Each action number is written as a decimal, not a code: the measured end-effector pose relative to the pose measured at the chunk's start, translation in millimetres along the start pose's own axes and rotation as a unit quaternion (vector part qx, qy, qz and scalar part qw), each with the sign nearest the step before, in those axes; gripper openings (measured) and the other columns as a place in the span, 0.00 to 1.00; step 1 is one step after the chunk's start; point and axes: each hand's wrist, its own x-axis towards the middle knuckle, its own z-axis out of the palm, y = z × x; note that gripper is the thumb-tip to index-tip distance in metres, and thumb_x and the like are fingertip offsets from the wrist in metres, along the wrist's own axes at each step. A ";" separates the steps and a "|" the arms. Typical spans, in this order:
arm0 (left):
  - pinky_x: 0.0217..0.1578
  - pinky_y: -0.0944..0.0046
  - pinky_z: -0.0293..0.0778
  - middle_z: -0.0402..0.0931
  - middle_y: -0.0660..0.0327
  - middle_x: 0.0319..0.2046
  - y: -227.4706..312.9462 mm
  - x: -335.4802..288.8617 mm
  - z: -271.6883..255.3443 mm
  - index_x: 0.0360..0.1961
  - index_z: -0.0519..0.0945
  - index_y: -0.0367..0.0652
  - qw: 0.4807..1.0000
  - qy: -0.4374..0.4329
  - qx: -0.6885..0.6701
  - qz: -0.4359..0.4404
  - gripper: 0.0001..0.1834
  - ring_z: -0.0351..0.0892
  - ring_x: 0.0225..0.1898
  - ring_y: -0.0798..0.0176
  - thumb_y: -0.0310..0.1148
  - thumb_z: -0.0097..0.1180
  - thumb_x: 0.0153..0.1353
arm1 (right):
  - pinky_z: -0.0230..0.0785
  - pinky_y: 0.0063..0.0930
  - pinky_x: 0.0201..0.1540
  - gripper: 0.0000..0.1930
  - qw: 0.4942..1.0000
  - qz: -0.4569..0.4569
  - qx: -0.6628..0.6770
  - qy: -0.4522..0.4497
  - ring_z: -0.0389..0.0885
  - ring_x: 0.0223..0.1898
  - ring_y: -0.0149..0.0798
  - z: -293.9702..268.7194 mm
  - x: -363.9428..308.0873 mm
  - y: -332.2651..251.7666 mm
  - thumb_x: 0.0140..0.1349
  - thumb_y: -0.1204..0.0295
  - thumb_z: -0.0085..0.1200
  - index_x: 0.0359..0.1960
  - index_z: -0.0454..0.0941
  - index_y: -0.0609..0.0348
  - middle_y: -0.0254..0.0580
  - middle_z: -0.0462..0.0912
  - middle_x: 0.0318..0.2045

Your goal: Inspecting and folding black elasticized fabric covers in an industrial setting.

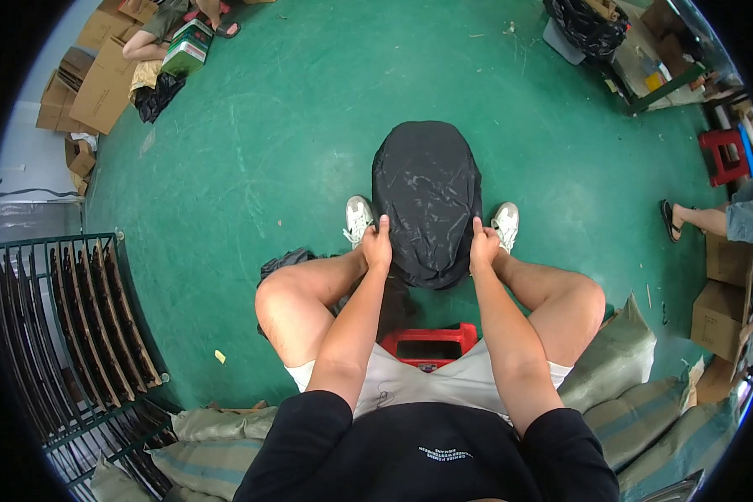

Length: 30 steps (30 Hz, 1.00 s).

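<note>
Just beyond the red stool (431,334), we hold the black bundle (427,197), its long axis pointing away from the stool, left hand (376,246) and right hand (484,247) clasping its sides, thumbs uppermost, other fingers hidden.

Left hand (377,246) and right hand (484,245) hold a black bundle (427,197) (from below, apparently).

The left hand (376,247) and right hand (484,247) sit level, apart, thumbs (384,224) pointing forward, forearms (356,326) angled inward.
</note>
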 end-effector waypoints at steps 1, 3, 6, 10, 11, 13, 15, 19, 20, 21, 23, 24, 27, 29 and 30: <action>0.45 0.55 0.71 0.80 0.44 0.31 -7.5 0.4 -1.0 0.36 0.78 0.27 1.000 0.002 0.003 -0.002 0.33 0.79 0.39 0.47 0.56 0.60 0.60 | 0.71 0.39 0.43 0.21 1.000 0.003 -0.001 -0.002 0.79 0.33 0.49 -1.5 -2.8 -2.9 0.57 0.55 0.63 0.30 0.79 0.64 0.52 0.81 0.27; 0.46 0.54 0.72 0.80 0.42 0.33 -16.4 -0.1 -0.5 0.37 0.77 0.26 1.000 -0.001 -0.024 0.016 0.32 0.79 0.39 0.45 0.54 0.64 0.57 | 0.70 0.41 0.42 0.22 0.993 -0.006 -0.105 -0.061 0.77 0.32 0.52 -8.1 -1.5 -3.9 0.57 0.53 0.62 0.29 0.77 0.65 0.52 0.80 0.26; 0.44 0.57 0.72 0.81 0.47 0.32 -20.7 -14.0 0.2 0.37 0.78 0.28 0.998 0.026 0.061 0.007 0.27 0.78 0.36 0.50 0.48 0.67 0.56 | 0.68 0.44 0.44 0.22 0.988 -0.016 -0.153 -0.030 0.77 0.36 0.56 -17.1 5.5 8.6 0.60 0.54 0.59 0.30 0.75 0.65 0.57 0.80 0.32; 0.42 0.59 0.71 0.81 0.58 0.32 -47.4 -15.9 1.0 0.36 0.80 0.36 0.997 0.033 0.012 -0.068 0.20 0.78 0.35 0.58 0.45 0.65 0.60 | 0.67 0.44 0.47 0.19 0.992 0.019 -0.119 -0.022 0.77 0.41 0.57 -9.8 -13.0 12.0 0.65 0.57 0.54 0.32 0.76 0.65 0.60 0.80 0.37; 0.43 0.58 0.72 0.82 0.59 0.33 -53.4 -14.1 -1.4 0.35 0.81 0.36 0.989 0.027 -0.078 -0.121 0.20 0.79 0.36 0.59 0.46 0.64 0.61 | 0.67 0.44 0.47 0.18 0.997 0.035 -0.067 -0.022 0.77 0.41 0.58 -6.0 -22.0 6.5 0.67 0.58 0.53 0.33 0.76 0.65 0.59 0.80 0.36; 0.47 0.61 0.70 0.80 0.63 0.37 -54.0 -18.9 1.5 0.38 0.81 0.40 0.976 0.017 -0.152 -0.153 0.16 0.76 0.40 0.65 0.43 0.62 0.64 | 0.67 0.42 0.46 0.17 0.996 0.032 -0.084 -0.028 0.78 0.40 0.53 -12.0 -12.4 13.9 0.69 0.61 0.50 0.34 0.76 0.65 0.55 0.81 0.36; 0.54 0.60 0.66 0.79 0.60 0.47 -55.0 -27.1 -4.0 0.46 0.79 0.39 0.905 -0.081 -0.340 -0.241 0.19 0.74 0.49 0.63 0.44 0.62 0.64 | 0.66 0.37 0.55 0.17 0.986 0.110 0.029 -0.118 0.76 0.52 0.42 -18.6 -4.4 23.7 0.71 0.62 0.49 0.46 0.78 0.67 0.51 0.80 0.49; 0.62 0.55 0.62 0.71 0.57 0.61 -68.6 -23.3 -6.6 0.60 0.72 0.37 0.822 -0.106 -0.481 -0.285 0.27 0.68 0.61 0.57 0.43 0.59 0.66 | 0.68 0.35 0.49 0.17 0.978 0.100 0.149 -0.111 0.77 0.45 0.41 -7.4 6.6 47.7 0.70 0.63 0.50 0.44 0.78 0.70 0.50 0.82 0.43; 0.63 0.53 0.62 0.72 0.57 0.60 -58.9 -32.2 10.8 0.60 0.72 0.36 0.825 -0.093 -0.483 -0.279 0.27 0.69 0.59 0.56 0.41 0.58 0.65 | 0.68 0.35 0.52 0.19 0.981 0.108 0.150 -0.052 0.77 0.48 0.43 -12.6 26.9 64.0 0.70 0.63 0.51 0.49 0.77 0.71 0.51 0.82 0.47; 0.63 0.53 0.62 0.72 0.57 0.60 -63.6 -30.4 6.3 0.60 0.72 0.36 0.827 -0.088 -0.482 -0.276 0.27 0.69 0.59 0.56 0.41 0.58 0.65 | 0.68 0.35 0.52 0.19 0.981 0.111 0.152 -0.057 0.77 0.48 0.43 -7.9 21.3 63.9 0.70 0.63 0.51 0.49 0.77 0.71 0.51 0.82 0.47; 0.62 0.54 0.63 0.72 0.57 0.59 -69.4 -25.3 -0.3 0.60 0.72 0.36 0.811 -0.094 -0.503 -0.285 0.27 0.70 0.58 0.57 0.40 0.58 0.65 | 0.67 0.35 0.53 0.20 0.984 0.119 0.130 -0.030 0.78 0.51 0.44 -2.8 13.2 60.4 0.68 0.63 0.52 0.54 0.75 0.69 0.53 0.81 0.50; 0.62 0.54 0.64 0.73 0.57 0.59 -63.2 -33.3 5.0 0.61 0.71 0.36 0.810 -0.090 -0.495 -0.302 0.28 0.72 0.57 0.56 0.39 0.59 0.64 | 0.67 0.35 0.53 0.20 0.984 0.121 0.127 -0.021 0.78 0.51 0.44 -10.4 16.6 63.9 0.68 0.63 0.52 0.54 0.75 0.69 0.53 0.81 0.50; 0.58 0.53 0.66 0.75 0.58 0.54 -63.7 -28.2 -2.3 0.55 0.75 0.37 0.859 -0.032 -0.428 -0.280 0.23 0.73 0.55 0.57 0.38 0.60 0.63 | 0.67 0.37 0.54 0.18 0.992 0.089 0.066 -0.060 0.78 0.48 0.48 -12.4 -4.9 43.1 0.65 0.64 0.55 0.49 0.77 0.67 0.55 0.80 0.48; 0.56 0.51 0.67 0.76 0.57 0.51 -62.9 -14.7 -12.8 0.52 0.75 0.37 0.936 -0.025 -0.278 -0.214 0.21 0.74 0.54 0.55 0.38 0.60 0.61 | 0.67 0.42 0.53 0.16 0.994 0.050 -0.075 -0.058 0.79 0.45 0.53 -6.1 -19.1 18.0 0.65 0.65 0.54 0.47 0.74 0.65 0.56 0.80 0.42; 0.53 0.50 0.68 0.77 0.56 0.48 -59.7 -12.4 -12.6 0.48 0.75 0.37 0.982 -0.027 -0.118 -0.147 0.19 0.74 0.53 0.53 0.37 0.60 0.60 | 0.65 0.46 0.55 0.14 0.997 0.016 -0.063 -0.033 0.76 0.47 0.58 -4.4 -18.4 13.3 0.64 0.69 0.53 0.46 0.70 0.65 0.60 0.77 0.43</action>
